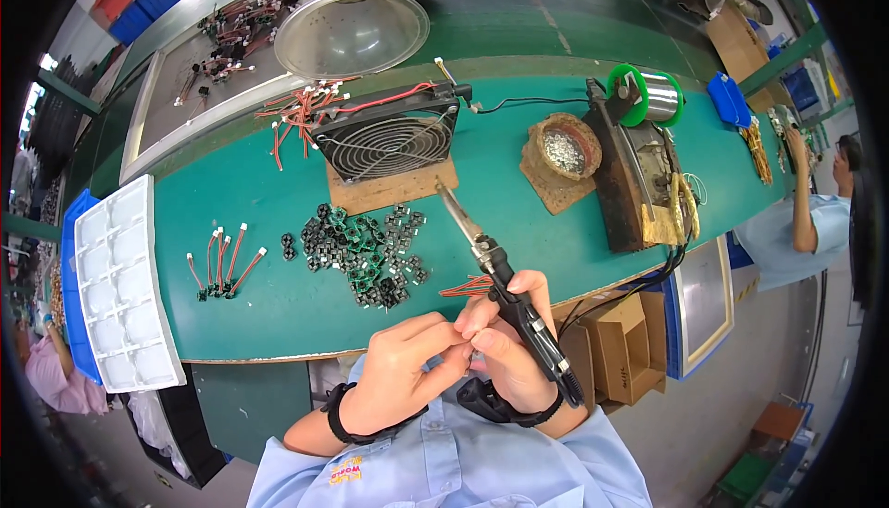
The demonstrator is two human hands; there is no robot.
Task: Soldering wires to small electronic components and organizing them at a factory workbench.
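**Soldering iron held close over pinched fingers**

While the green workbench [519,258] fills mid-frame, the right hand [514,341] is closed around a soldering iron [505,281], tip pointing toward the upper centre. The left hand [407,364] pinches something tiny at lower centre, hidden between the fingertips. A slip of the iron could burn fingers or the red wires [468,288] beneath. Connector pile [366,244] sits left of centre.

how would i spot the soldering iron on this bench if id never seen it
Start at the square black fan standing on a board in the middle of the green bench. Just right of and below it, a thin metal tip leads to a black handle, the soldering iron, gripped in the right hand. It is the only long black tool held above the bench.
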